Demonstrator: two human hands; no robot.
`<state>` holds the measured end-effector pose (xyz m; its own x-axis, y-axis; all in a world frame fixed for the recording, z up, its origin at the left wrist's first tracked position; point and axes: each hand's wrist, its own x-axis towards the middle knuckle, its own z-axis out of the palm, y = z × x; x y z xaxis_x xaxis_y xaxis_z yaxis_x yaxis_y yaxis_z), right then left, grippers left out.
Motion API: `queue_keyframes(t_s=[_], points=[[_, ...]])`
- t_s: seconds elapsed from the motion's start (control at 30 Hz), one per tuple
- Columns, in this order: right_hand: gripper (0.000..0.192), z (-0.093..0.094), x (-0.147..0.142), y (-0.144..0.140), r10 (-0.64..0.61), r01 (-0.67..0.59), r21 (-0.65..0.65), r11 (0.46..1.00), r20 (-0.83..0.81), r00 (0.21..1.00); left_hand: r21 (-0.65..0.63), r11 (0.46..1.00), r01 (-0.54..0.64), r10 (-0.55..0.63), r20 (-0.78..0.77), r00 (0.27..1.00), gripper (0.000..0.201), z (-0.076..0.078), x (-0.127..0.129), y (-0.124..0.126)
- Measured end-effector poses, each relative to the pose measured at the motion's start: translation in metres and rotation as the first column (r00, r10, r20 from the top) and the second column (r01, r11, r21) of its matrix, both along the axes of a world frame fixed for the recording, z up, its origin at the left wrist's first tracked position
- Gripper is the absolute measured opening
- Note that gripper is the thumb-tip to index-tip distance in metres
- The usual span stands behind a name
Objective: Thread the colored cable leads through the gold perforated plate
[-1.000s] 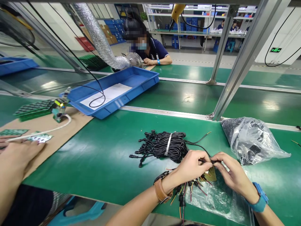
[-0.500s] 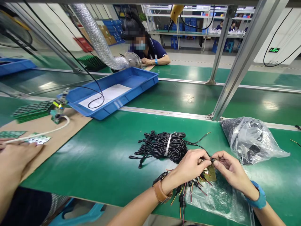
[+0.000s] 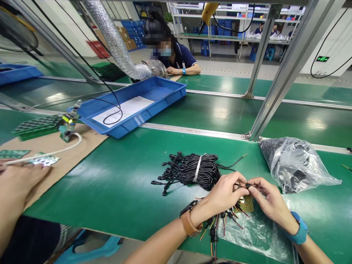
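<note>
Just in front of the cable bundle, my two hands meet over a small black connector (image 3: 248, 186). My right hand (image 3: 268, 198) pinches it between thumb and fingers. My left hand (image 3: 227, 189), with a brown watch strap on its wrist, is closed on a thin black cable (image 3: 239, 184) that reaches the connector. The bundle of black cables (image 3: 205, 170), tied with a white band, lies behind my left hand. Below my hands, several short connector leads (image 3: 213, 233) with red, yellow and black wires lie partly on a flat clear plastic bag (image 3: 264, 234).
A clear bag of black parts (image 3: 297, 165) stands at right by a metal post (image 3: 272, 88). A blue tray (image 3: 137, 121) holding paper sits back left. At far left, a co-worker's hand (image 3: 22, 179) rests by circuit boards on cardboard (image 3: 79, 146). Another person sits opposite.
My hands stay together at the connector, with only slight finger movement. The black cable rising from my fingers toward the bundle in the earlier frame now lies lower, behind my left hand.
</note>
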<state>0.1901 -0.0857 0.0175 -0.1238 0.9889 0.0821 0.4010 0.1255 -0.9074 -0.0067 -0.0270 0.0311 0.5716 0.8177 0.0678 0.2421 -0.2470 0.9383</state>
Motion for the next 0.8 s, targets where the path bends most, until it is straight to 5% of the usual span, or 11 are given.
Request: queue_keyframes(t_s=[0.1,0.37,0.8], points=[[0.024,-0.001,0.001,0.002,-0.027,0.027,0.021,0.999,0.011,1.000,0.038,0.996,0.074,-0.074,-0.009,0.997,0.018,0.001,-0.005,0.004],[0.017,-0.010,0.008,0.003,0.004,-0.014,0.104,0.995,0.098,0.995,0.199,0.979,0.038,-0.023,-0.079,0.997,0.012,-0.007,-0.007,0.008],[0.008,-0.012,0.002,0.004,0.069,-0.075,0.189,0.979,0.035,0.997,0.221,0.975,0.000,-0.005,0.025,1.000,0.014,-0.012,0.000,-0.001]])
